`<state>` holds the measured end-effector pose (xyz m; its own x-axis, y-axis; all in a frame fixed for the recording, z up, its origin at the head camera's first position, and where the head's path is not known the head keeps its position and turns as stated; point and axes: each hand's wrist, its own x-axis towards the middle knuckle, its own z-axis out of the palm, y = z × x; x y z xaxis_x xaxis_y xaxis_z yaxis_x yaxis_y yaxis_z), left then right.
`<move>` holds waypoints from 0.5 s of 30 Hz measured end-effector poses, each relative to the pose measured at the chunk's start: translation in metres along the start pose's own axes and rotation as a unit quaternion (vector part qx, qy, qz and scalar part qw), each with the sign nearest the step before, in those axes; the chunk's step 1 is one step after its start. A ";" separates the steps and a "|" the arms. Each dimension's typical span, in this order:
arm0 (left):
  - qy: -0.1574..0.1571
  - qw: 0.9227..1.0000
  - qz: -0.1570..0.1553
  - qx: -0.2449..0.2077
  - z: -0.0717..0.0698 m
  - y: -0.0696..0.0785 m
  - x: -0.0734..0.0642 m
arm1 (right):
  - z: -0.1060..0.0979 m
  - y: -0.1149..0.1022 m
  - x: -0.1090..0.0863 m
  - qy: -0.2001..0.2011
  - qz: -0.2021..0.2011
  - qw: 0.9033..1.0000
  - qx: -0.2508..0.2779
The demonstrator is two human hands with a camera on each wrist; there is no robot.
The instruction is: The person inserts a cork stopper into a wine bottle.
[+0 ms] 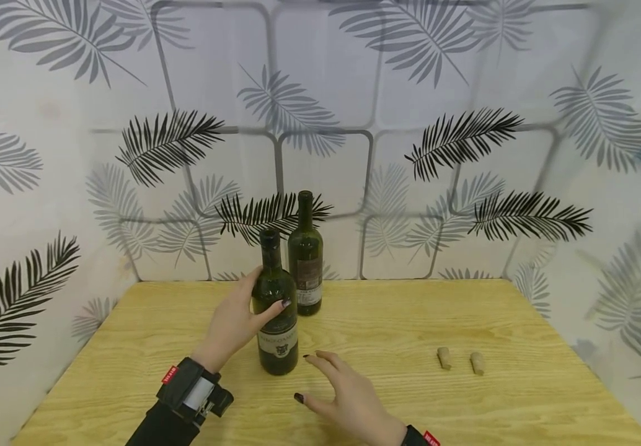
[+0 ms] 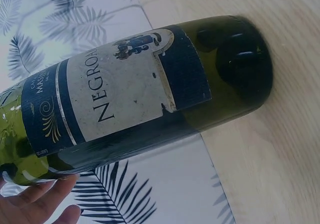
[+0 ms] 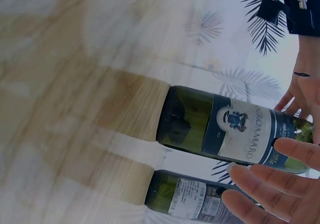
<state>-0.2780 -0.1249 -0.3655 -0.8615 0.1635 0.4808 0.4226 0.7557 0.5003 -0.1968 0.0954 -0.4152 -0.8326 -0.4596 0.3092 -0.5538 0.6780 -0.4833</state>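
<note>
A green wine bottle point(image 1: 278, 347) with a dark blue and white label stands upright on the wooden table. My left hand point(image 1: 235, 322) grips it around the upper body, thumb across the front. The label reads "NEGROA..." on this bottle point(image 2: 130, 84) in the left wrist view, where the left hand's fingers point(image 2: 37, 204) show at its side. Just right of the bottle's base, my right hand point(image 1: 348, 393) hovers with fingers spread, holding nothing. A second green wine bottle point(image 1: 305, 254) stands behind the first, slightly right, partly hidden by it.
Two corks, a left one point(image 1: 444, 358) and a right one point(image 1: 477, 363), rest on the right side of the wooden table point(image 1: 387, 322). A leaf-patterned white curtain point(image 1: 326, 93) runs along the table's back and both sides.
</note>
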 end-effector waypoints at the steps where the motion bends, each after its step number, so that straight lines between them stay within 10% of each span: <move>1: 0.001 1.000 0.006 -0.001 0.001 0.001 -0.001 | -0.001 0.001 0.000 0.001 0.004 1.000 0.001; 15: -0.009 0.999 0.031 -0.012 0.005 0.021 -0.017 | -0.010 0.021 -0.004 0.039 0.035 0.999 -0.011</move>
<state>-0.2558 -0.1086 -0.3670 -0.8380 0.2212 0.4988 0.4820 0.7284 0.4869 -0.2055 0.1176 -0.4184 -0.8668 -0.3651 0.3397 -0.4942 0.7200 -0.4872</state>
